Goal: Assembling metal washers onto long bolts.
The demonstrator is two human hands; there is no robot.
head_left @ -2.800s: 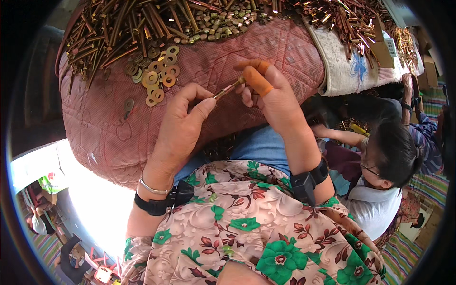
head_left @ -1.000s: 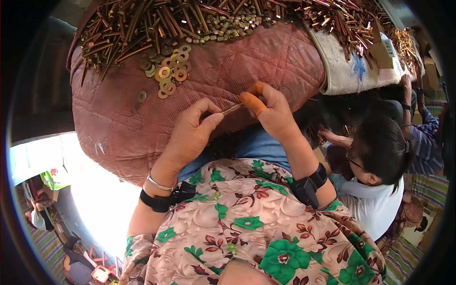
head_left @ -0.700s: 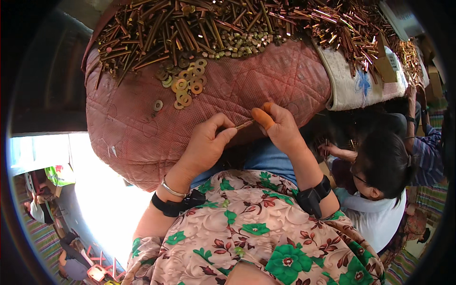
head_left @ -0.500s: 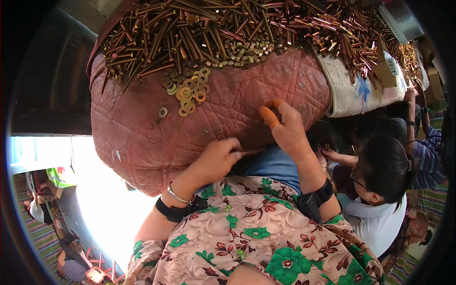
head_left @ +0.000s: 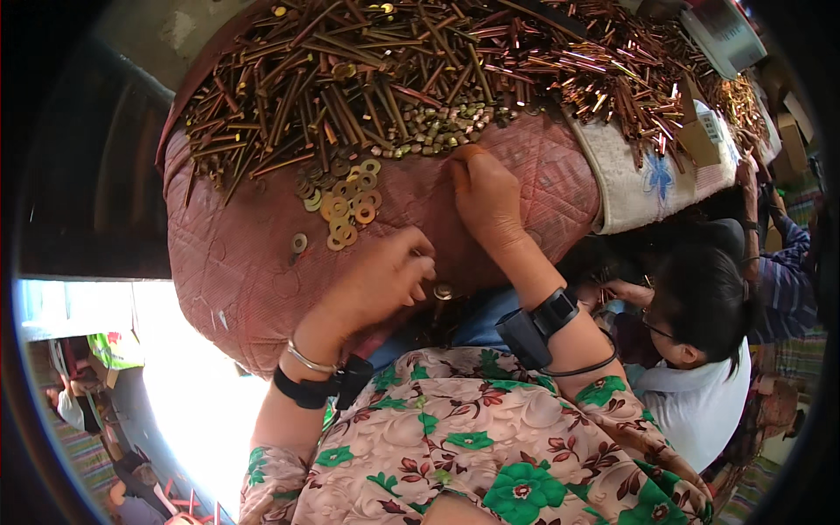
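My left hand (head_left: 385,276) is held low over the near side of the padded table, below the washers, its fingers loosely bent and apart. Nothing shows in it. Just right of its fingertips is a small round metal piece (head_left: 444,290), like a bolt end or washer, above a dark gap at my lap. My right hand (head_left: 490,197) reaches to the near edge of a pile of small nuts (head_left: 446,129). An orange finger cover (head_left: 468,151) shows on it. Its fingers are drawn together, their tips partly hidden. Flat brass-coloured washers (head_left: 350,206) lie left of it.
Long bronze-coloured bolts (head_left: 350,79) heap across the back of the quilted red cover (head_left: 254,262). A pale cloth (head_left: 626,188), a cardboard piece (head_left: 697,131) and a white tub (head_left: 726,39) are at right. A co-worker (head_left: 700,350) sits close on my right.
My right hand has moved forward and left to the nuts. My left hand has loosened its fingers; the thin bolt-like piece that stuck out of it is no longer seen there.
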